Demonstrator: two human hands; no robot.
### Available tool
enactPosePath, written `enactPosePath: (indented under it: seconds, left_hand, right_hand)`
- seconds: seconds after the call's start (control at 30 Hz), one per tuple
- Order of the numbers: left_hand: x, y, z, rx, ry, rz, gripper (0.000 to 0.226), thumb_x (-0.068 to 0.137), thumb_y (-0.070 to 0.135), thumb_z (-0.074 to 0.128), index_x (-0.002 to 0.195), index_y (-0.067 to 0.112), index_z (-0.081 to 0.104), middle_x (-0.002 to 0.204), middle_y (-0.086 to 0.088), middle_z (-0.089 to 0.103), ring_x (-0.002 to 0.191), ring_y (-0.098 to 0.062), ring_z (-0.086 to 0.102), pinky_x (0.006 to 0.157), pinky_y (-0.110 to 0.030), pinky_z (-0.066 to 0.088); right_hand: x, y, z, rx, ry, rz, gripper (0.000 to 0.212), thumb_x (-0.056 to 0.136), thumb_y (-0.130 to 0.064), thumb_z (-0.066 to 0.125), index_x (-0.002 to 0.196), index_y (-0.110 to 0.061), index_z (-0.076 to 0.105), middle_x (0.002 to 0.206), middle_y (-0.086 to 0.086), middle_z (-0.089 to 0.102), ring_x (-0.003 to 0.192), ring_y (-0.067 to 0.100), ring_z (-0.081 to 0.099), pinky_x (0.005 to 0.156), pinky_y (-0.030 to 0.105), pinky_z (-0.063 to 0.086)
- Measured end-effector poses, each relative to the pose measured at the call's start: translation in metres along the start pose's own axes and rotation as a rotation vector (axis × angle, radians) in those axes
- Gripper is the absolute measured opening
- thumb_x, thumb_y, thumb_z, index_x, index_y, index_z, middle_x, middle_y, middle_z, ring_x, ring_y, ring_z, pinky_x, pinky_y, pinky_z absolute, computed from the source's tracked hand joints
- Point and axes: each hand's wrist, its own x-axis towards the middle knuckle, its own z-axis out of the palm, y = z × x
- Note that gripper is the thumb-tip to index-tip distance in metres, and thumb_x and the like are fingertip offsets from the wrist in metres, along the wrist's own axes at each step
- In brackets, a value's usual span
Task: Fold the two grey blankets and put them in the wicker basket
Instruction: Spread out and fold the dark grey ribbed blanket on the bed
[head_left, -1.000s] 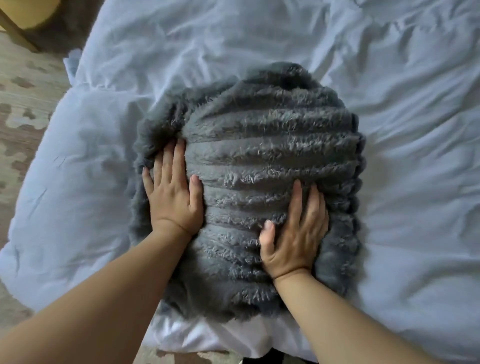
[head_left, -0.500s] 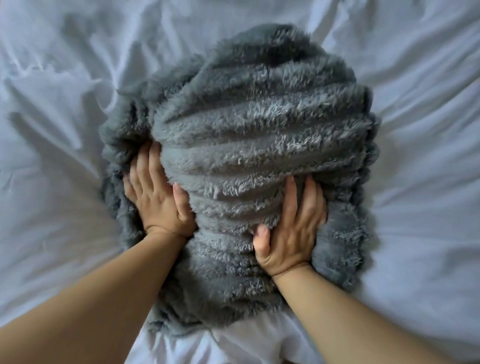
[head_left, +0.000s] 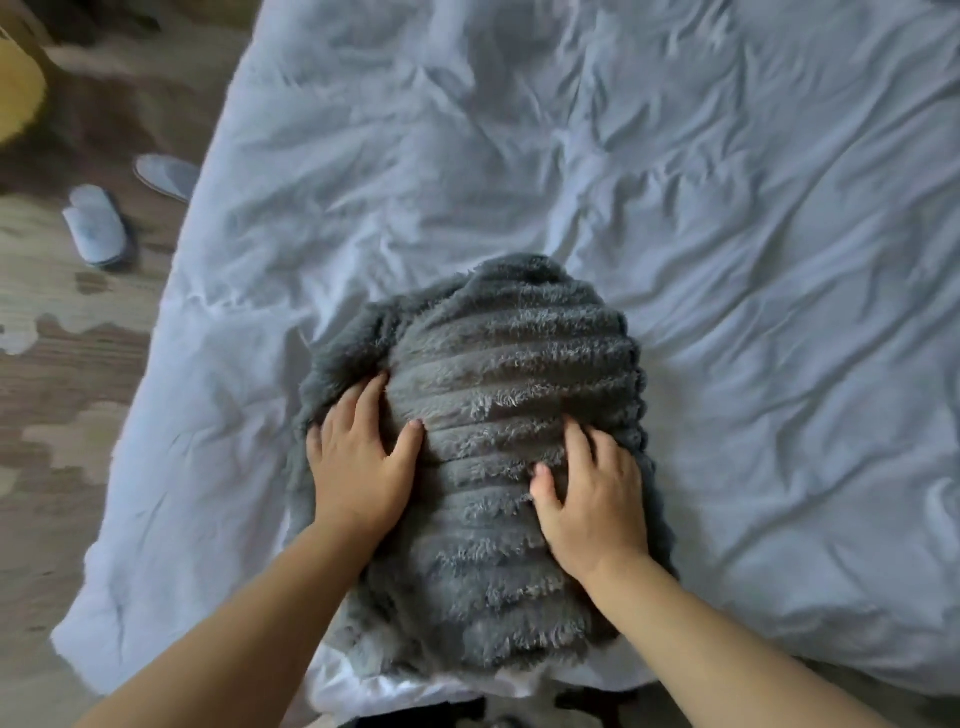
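A folded grey blanket (head_left: 498, 374), fluffy with ribbed stripes, lies as a thick bundle on the white bed near its front edge. My left hand (head_left: 358, 457) rests on the bundle's left side, fingers straight along the edge of the top layer and thumb on top. My right hand (head_left: 592, 499) presses flat on the right part, its outer fingers sunk in the fur. A second blanket and the wicker basket are not in view.
The crumpled white duvet (head_left: 675, 208) covers the bed behind and to the right. On the patterned floor at the left lie two pale slippers (head_left: 96, 226) and, at the top left corner, a yellow object (head_left: 18, 88).
The view has pulled back, showing floor and slippers. Both hands stay on the bundle in much the same places, and the blanket now sits lower and flatter on the bed.
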Motion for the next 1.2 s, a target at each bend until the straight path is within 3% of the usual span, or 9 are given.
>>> enactPosePath:
  seconds: [0.13,0.2,0.3,0.37,0.5,0.6,0.77,1.03,1.2]
  left_hand:
    - [-0.009,0.032,-0.037,0.099,-0.011,-0.051,0.058,0.088,0.042,0.05,0.142,0.026,0.037,0.15,-0.001,0.033,0.141,-0.02,0.023,0.118,-0.05,0.003]
    - [-0.01,0.053,-0.048,0.139,0.071,-0.035,0.058,0.086,0.042,0.048,0.141,0.026,0.036,0.15,-0.004,0.032,0.141,-0.023,0.022,0.118,-0.053,0.002]
    - [0.0,0.081,-0.045,0.263,0.123,0.023,0.063,0.088,0.053,0.038,0.146,0.035,0.022,0.157,-0.004,0.017,0.145,-0.024,0.009,0.114,-0.054,-0.007]
    - [0.009,0.083,-0.034,0.325,0.096,-0.007,0.065,0.089,0.06,0.028,0.149,0.039,0.012,0.16,-0.002,0.006,0.147,-0.023,-0.001,0.113,-0.055,-0.011]
    - [0.016,0.052,-0.011,0.221,0.048,-0.166,0.067,0.089,0.066,0.024,0.149,0.042,0.008,0.161,0.003,0.002,0.148,-0.018,-0.002,0.116,-0.051,-0.007]
    - [0.023,0.035,0.003,0.106,0.075,-0.157,0.066,0.089,0.067,0.026,0.149,0.043,0.013,0.161,0.004,0.008,0.148,-0.016,0.003,0.118,-0.048,-0.003]
    - [0.046,0.029,0.027,0.06,0.158,-0.165,0.075,0.08,0.069,0.018,0.149,0.039,0.02,0.159,0.002,0.016,0.147,-0.017,0.01,0.119,-0.047,0.002]
    - [0.06,0.003,0.068,0.042,0.327,-0.092,0.071,0.084,0.052,0.027,0.146,0.02,0.034,0.152,-0.012,0.033,0.141,-0.03,0.026,0.115,-0.052,0.013]
    - [0.079,-0.013,0.091,0.046,0.38,-0.056,0.072,0.08,0.047,0.031,0.141,0.01,0.041,0.143,-0.023,0.04,0.133,-0.033,0.032,0.109,-0.052,0.019]
  right_hand:
    - [0.012,-0.008,-0.053,0.136,0.164,-0.101,0.046,0.084,-0.038,0.047,0.106,-0.004,0.069,0.108,0.014,0.061,0.1,0.036,0.056,0.091,0.044,0.044]
    - [0.034,-0.016,-0.069,0.185,0.255,-0.114,0.047,0.086,-0.04,0.046,0.115,-0.007,0.065,0.12,0.016,0.056,0.11,0.037,0.053,0.095,0.044,0.043]
    - [0.073,-0.031,-0.071,0.129,0.121,-0.067,0.06,0.092,-0.054,0.035,0.145,-0.025,0.035,0.154,0.012,0.023,0.139,0.032,0.021,0.114,0.048,0.022]
    - [0.087,-0.039,-0.056,0.087,-0.012,-0.149,0.063,0.095,-0.055,0.026,0.15,-0.027,0.022,0.158,0.009,0.016,0.145,0.026,0.012,0.12,0.045,0.011]
    - [0.096,-0.033,-0.031,0.132,-0.06,-0.191,0.067,0.091,-0.061,0.021,0.149,-0.029,0.026,0.158,0.004,0.023,0.146,0.022,0.013,0.121,0.044,0.004]
    - [0.109,-0.014,-0.019,0.079,-0.074,-0.083,0.074,0.084,-0.069,0.012,0.149,-0.035,0.023,0.161,-0.002,0.011,0.148,0.021,0.0,0.118,0.049,-0.008]
    - [0.13,-0.006,0.011,0.113,-0.079,-0.087,0.068,0.088,-0.065,0.016,0.149,-0.035,0.023,0.161,-0.002,0.009,0.148,0.024,0.0,0.119,0.051,-0.002]
    - [0.137,-0.01,0.06,0.144,0.222,-0.099,0.065,0.087,-0.048,0.027,0.138,-0.016,0.05,0.149,0.015,0.039,0.137,0.041,0.033,0.11,0.057,0.024]
    - [0.153,-0.008,0.093,0.113,0.319,-0.128,0.076,0.092,-0.053,0.011,0.13,-0.005,0.056,0.139,0.022,0.047,0.129,0.041,0.037,0.106,0.054,0.029]
